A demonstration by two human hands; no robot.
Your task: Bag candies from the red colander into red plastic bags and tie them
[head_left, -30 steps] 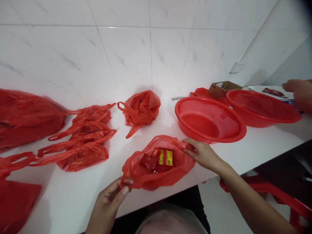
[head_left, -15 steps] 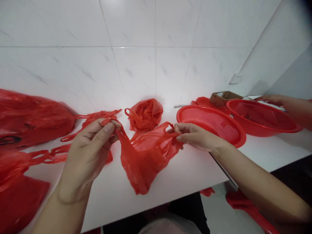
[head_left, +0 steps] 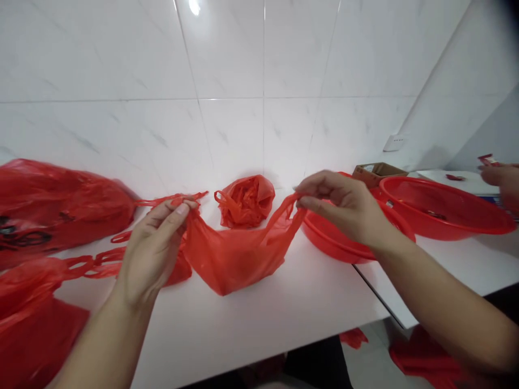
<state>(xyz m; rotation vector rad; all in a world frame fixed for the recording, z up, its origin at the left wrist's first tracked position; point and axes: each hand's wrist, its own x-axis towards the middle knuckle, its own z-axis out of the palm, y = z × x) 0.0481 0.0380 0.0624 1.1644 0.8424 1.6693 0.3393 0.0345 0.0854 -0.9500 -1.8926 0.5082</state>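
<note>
A thin red plastic bag (head_left: 239, 256) hangs stretched between my two hands, low over the white table. My left hand (head_left: 158, 237) pinches one upper corner between thumb and fingers. The opposite handle is pinched in my right hand (head_left: 340, 202), which is held slightly higher. Behind the bag, a crumpled red plastic bag (head_left: 247, 200) rests near the wall. Partly covered by my right hand and forearm is a red perforated basket (head_left: 336, 237). More red bags with loop handles (head_left: 97, 263) lie beside my left wrist.
Large filled red bags (head_left: 60, 208) take up the table's left side. To the right stand a red basin (head_left: 441, 216) and a cardboard box (head_left: 377, 172). Another person's hand (head_left: 505, 178) holds a small red packet (head_left: 488, 160). The white table's front edge (head_left: 324, 337) runs below my hands.
My right hand has risen and drawn the bag's handle up, so the bag now spreads wider and flatter. The other person's hand has lifted at the right, now showing a small packet.
</note>
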